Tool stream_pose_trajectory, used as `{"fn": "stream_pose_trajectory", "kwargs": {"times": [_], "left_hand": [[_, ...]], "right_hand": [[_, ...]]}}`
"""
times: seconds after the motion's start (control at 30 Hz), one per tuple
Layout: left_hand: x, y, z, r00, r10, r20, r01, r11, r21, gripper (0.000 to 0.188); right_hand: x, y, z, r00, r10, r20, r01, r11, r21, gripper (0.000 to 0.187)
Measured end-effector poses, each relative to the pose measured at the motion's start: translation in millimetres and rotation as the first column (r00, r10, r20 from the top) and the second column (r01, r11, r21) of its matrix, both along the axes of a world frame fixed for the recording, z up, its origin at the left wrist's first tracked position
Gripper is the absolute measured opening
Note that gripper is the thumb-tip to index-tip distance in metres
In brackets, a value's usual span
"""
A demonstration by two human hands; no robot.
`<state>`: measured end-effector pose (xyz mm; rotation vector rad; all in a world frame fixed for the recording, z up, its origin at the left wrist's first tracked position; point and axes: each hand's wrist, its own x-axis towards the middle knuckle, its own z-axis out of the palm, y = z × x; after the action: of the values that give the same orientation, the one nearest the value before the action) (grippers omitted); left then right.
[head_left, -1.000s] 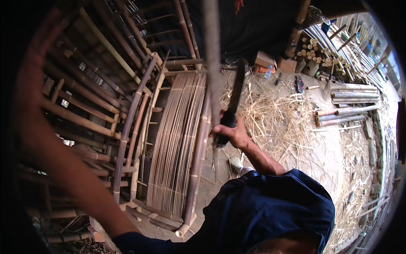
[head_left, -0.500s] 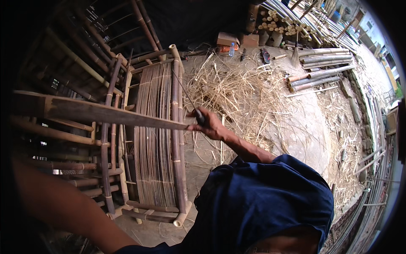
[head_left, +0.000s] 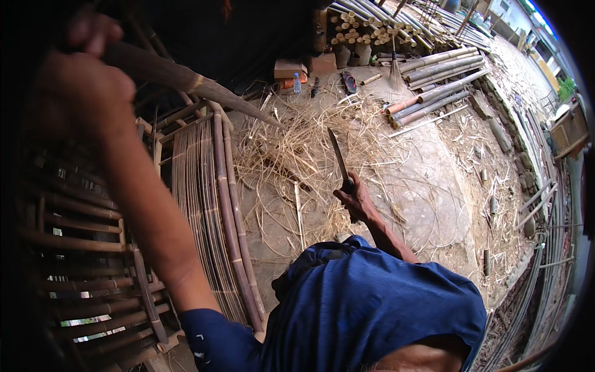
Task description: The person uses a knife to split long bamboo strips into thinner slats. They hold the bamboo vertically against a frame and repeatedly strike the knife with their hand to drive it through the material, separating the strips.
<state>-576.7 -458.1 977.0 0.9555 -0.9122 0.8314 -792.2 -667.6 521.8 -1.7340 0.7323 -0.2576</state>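
My left hand, raised at the upper left and somewhat blurred, is closed on a long dark bamboo piece. The piece slopes down to the right, and its narrow end hangs over the shavings. My right hand, to the right of centre, grips the handle of a knife with a long, narrow blade pointing up and slightly left. The blade stands apart from the bamboo piece. Below my left forearm lies a bamboo bench with a seat of thin slats.
Bamboo shavings cover the floor ahead. Cut bamboo poles and a broom lie beyond at the right, with stacked poles behind. A bottle stands by a cardboard box. More bamboo frames crowd the left.
The bamboo piece has swung up, its far end leaving my right hand. My left hand has come into view, raised. My right hand has moved right and down with the knife.
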Motion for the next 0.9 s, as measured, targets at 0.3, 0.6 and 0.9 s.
{"fn": "stream_pose_trajectory", "kwargs": {"times": [0.3, 0.6, 0.9], "left_hand": [[-13, -177, -207, 0.98, -0.199, 0.028, 0.189, 0.96, 0.207, 0.043], [-49, -213, -146, 0.954, -0.264, -0.14, 0.298, 0.877, 0.378, 0.032], [-60, -204, -157, 0.805, -0.501, -0.317, 0.591, 0.722, 0.359, 0.036]], "right_hand": [[-73, -82, -8, 0.996, -0.084, 0.027, 0.083, 0.996, 0.027, 0.063], [-53, -124, 118, 0.924, 0.107, 0.367, -0.041, 0.982, -0.183, 0.056], [-40, -93, 280, 0.789, 0.333, 0.515, 0.075, 0.781, -0.62, 0.048]]}}
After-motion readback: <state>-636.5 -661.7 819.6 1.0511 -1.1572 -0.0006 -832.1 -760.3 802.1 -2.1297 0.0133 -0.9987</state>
